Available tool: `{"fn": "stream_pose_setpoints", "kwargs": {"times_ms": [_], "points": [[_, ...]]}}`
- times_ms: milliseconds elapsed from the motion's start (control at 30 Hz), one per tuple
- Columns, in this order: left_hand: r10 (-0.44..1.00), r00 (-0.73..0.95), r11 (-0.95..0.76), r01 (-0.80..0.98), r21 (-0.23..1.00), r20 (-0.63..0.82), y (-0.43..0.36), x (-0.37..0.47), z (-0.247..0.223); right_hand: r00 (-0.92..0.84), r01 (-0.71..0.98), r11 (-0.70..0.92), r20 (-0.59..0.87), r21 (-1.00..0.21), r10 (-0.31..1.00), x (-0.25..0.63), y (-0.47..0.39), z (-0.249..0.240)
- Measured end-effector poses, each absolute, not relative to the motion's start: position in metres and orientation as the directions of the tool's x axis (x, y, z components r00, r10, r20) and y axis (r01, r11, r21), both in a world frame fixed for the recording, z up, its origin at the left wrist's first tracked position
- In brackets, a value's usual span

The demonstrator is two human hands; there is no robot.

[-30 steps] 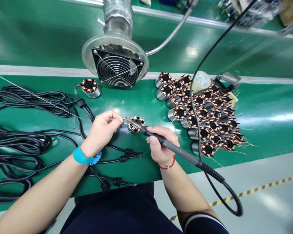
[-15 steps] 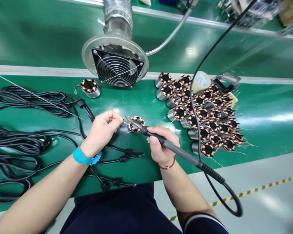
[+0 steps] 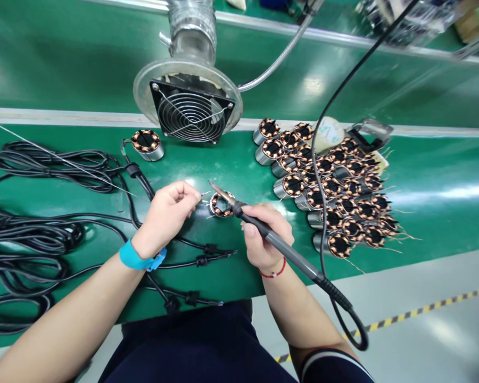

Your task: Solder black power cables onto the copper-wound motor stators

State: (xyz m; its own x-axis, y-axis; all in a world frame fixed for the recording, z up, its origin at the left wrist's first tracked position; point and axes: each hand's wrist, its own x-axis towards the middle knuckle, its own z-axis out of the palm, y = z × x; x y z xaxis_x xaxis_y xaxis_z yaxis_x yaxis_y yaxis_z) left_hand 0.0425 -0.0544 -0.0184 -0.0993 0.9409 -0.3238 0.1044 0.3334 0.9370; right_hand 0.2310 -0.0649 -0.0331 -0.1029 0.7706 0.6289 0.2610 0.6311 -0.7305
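Two bare hands at work over a green surface (image 3: 239, 279). Left hand (image 3: 174, 210): thumb and finger pinched together on a thin wire (image 3: 206, 193), beside a copper-wound core (image 3: 219, 211) that sits on the surface between the hands, yellow and blue leads at its left edge. Right hand (image 3: 267, 234): fingers clamped around the grip of a soldering iron (image 3: 289, 249), shaft crossing above the core, tip apart from the wire. Containers: many metal shells (image 3: 263, 154) packed at right, each with a ring of copper windings inside, dark in the middle, loose wire ends sticking out at the outer side. One more shell (image 3: 154, 153), also filled with windings, stands upper left with leads running toward a black cable. Round metal hood (image 3: 143, 69) holds a square black fan (image 3: 193, 118) behind a wire guard. Coiled black cables (image 3: 56, 173) lie left. Clear bags or trays (image 3: 411, 21), upper right: contents too blurred to tell.
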Motion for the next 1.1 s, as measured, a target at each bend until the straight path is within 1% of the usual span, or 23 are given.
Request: {"fn": "stream_pose_setpoints", "kwargs": {"times_ms": [200, 567, 833, 1100], "points": [[0.938, -0.102, 0.340, 0.094, 0.936, -0.330, -0.0543, 0.0434, -0.0181, -0.125, 0.227, 0.633, 0.622, -0.740, 0.773, 0.2313, -0.0659, -0.0331], [0.935, -0.107, 0.347, 0.073, 0.935, -0.339, -0.0553, 0.0436, -0.0159, -0.125, 0.221, 0.640, 0.629, -0.736, 0.767, 0.2298, -0.0660, -0.0327], [0.930, -0.107, 0.360, 0.077, 0.930, -0.351, -0.0553, 0.0436, -0.0150, -0.085, 0.231, 0.664, 0.665, -0.711, 0.742, 0.2299, -0.0641, -0.0342], [0.932, -0.112, 0.353, 0.083, 0.932, -0.344, -0.0542, 0.0447, -0.0161, -0.104, 0.241, 0.654, 0.651, -0.717, 0.752, 0.2292, -0.0658, -0.0325]]}}
